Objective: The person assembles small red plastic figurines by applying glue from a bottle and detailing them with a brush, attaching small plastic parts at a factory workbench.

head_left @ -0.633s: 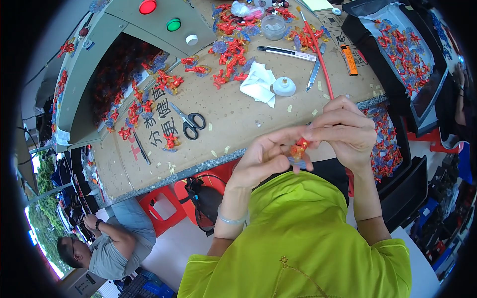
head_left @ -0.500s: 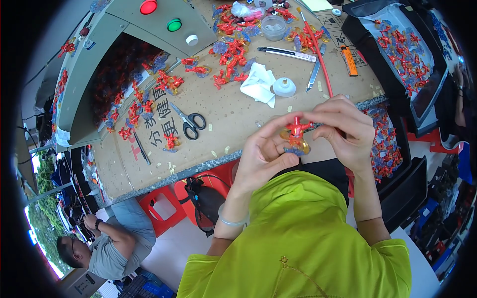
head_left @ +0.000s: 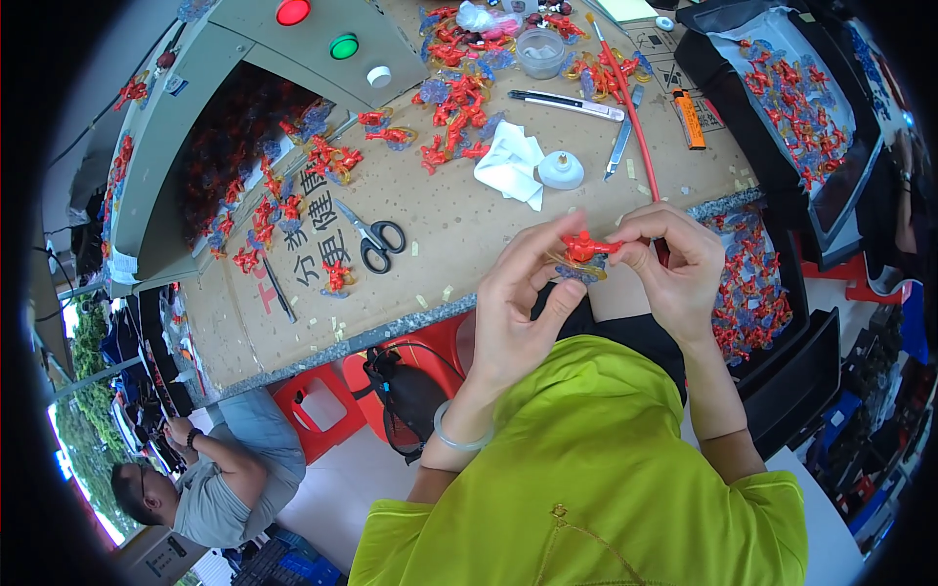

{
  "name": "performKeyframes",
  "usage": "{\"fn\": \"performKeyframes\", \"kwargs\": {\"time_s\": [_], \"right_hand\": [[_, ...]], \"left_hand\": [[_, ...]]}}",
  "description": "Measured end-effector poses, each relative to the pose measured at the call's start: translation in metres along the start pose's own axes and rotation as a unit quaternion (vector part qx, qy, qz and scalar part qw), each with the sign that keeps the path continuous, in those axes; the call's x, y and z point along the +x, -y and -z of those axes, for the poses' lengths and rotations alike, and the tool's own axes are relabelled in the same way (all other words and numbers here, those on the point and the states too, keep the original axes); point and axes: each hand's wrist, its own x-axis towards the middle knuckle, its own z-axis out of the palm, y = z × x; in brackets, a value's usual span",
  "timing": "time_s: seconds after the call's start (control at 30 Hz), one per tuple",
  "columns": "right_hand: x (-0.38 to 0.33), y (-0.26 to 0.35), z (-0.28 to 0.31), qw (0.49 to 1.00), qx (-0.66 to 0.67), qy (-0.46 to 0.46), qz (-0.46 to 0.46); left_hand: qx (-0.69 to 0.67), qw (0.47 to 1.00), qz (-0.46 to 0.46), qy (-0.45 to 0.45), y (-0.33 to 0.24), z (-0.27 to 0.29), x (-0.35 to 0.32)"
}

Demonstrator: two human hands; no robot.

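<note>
A small red figurine with a clear blue and yellow base is between my two hands, just off the table's front edge. My left hand curls around its base, with the thumb beside the base and the index finger raised and blurred. Thumb and index finger of my right hand pinch the figurine's red limb from the right. The long red handle of a brush runs down the table to behind my right hand. Closest on the table are a white squeeze bottle and a crumpled white cloth.
Scissors, a craft knife and an orange lighter lie on the table. Similar figurines are heaped at the back. A grey machine stands left, lined trays of figurines right. Another person sits at lower left.
The figurine has turned from upright to lying sideways. My right hand has shifted slightly down and left to its red limb, and my left index finger has lifted off.
</note>
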Motion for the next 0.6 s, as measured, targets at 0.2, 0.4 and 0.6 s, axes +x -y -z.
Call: {"fn": "performKeyframes", "kwargs": {"time_s": [0.2, 0.4, 0.6], "right_hand": [[-0.001, 0.003, -0.003, 0.997, -0.029, 0.0, 0.068], [0.0, 0.009, -0.004, 0.978, -0.129, -0.002, 0.165], [0.0, 0.004, -0.003, 0.965, -0.137, 0.025, 0.221]], "left_hand": [[-0.073, 0.993, 0.081, -0.041, 0.0, 0.003, 0.001], [-0.045, 0.997, -0.019, -0.053, 0.005, 0.0, 0.001], [-0.006, 0.998, -0.05, -0.025, 0.002, 0.002, -0.002]]}}
